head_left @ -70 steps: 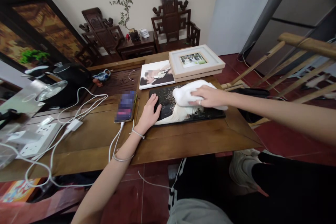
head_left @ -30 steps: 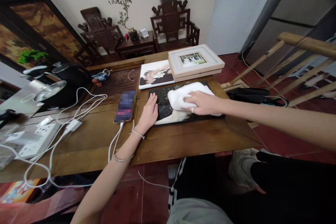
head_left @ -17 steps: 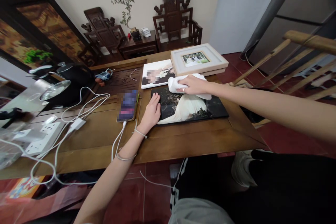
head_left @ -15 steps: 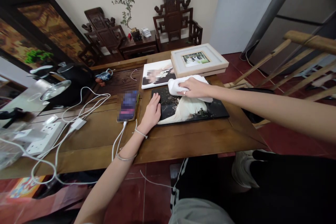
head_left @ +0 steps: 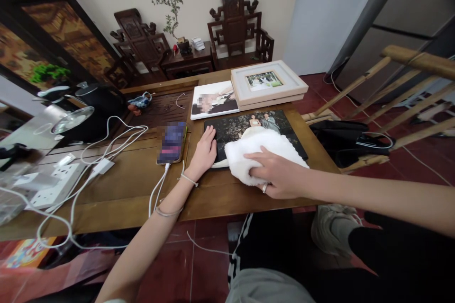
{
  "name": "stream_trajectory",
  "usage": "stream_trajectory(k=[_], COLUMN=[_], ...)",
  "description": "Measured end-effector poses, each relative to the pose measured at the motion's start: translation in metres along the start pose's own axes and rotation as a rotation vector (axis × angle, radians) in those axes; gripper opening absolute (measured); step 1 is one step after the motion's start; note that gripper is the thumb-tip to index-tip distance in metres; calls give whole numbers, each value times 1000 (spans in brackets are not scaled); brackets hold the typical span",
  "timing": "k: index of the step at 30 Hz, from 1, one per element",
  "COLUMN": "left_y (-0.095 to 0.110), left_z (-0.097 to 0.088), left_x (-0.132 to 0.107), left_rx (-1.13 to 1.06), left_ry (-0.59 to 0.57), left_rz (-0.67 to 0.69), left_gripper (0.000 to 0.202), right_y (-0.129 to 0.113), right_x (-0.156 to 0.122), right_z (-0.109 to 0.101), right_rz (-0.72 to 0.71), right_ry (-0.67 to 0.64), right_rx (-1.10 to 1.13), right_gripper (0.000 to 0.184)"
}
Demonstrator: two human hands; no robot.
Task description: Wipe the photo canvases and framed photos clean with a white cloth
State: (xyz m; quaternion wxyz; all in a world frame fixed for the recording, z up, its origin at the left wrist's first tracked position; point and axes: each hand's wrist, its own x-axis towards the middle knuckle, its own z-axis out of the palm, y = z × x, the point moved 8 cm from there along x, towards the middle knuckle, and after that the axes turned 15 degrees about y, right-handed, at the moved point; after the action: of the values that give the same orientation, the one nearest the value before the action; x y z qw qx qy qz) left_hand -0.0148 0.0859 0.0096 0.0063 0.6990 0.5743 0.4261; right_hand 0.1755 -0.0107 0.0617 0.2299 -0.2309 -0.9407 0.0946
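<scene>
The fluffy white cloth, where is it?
In the head view, right of centre: the white cloth is under the right hand, covering the near side of the dark photo panel.

A potted plant point(head_left: 172, 19) stands between two dark carved chairs point(head_left: 233, 27).
</scene>
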Motion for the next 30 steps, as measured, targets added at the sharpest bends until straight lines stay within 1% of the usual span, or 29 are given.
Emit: stream_trajectory(k=[2, 4, 6, 9, 14, 16, 18, 21, 24, 27, 30], left_y=[0, -1, -1, -1, -2, -2, -3, -3, -3, -4, -5], left_z=[0, 0, 1, 1, 0, 1, 1, 0, 0, 0, 1], left_x=[0, 0, 0, 1, 1, 1, 0, 0, 1, 1, 0], left_rx=[-3, -5, -4, -1, 6, -8, -23, -24, -17, -27, -44], left_ry=[1, -1, -5, -13, -9, -6, -4, 9, 20, 21, 17], left_rz=[-1, -1, 0, 9, 27, 25, 25, 30, 35, 36, 31], left_gripper=[45, 45, 45, 46, 45, 45, 45, 45, 45, 45, 45], right_y=[3, 12, 27, 58, 104, 116, 122, 122, 109, 86, 54], right_x=[5, 14, 27, 51, 92, 105, 114, 120, 114, 95, 69], right_z=[0, -1, -2, -4, -9, -11, -12, -12, -8, -1, 5], right_rz=[-18, -21, 0, 61, 98, 116, 136, 155, 140, 144, 123], right_ry=[-19, -36, -67, -88, -37, -12, 3, 12, 11, -2, -21], right_rx=[-12, -41, -79, -134, -156, -146, -131, -124, -152, -197, -195], right_gripper=[26, 24, 22, 18, 13, 10, 10, 12, 13, 20, 25])
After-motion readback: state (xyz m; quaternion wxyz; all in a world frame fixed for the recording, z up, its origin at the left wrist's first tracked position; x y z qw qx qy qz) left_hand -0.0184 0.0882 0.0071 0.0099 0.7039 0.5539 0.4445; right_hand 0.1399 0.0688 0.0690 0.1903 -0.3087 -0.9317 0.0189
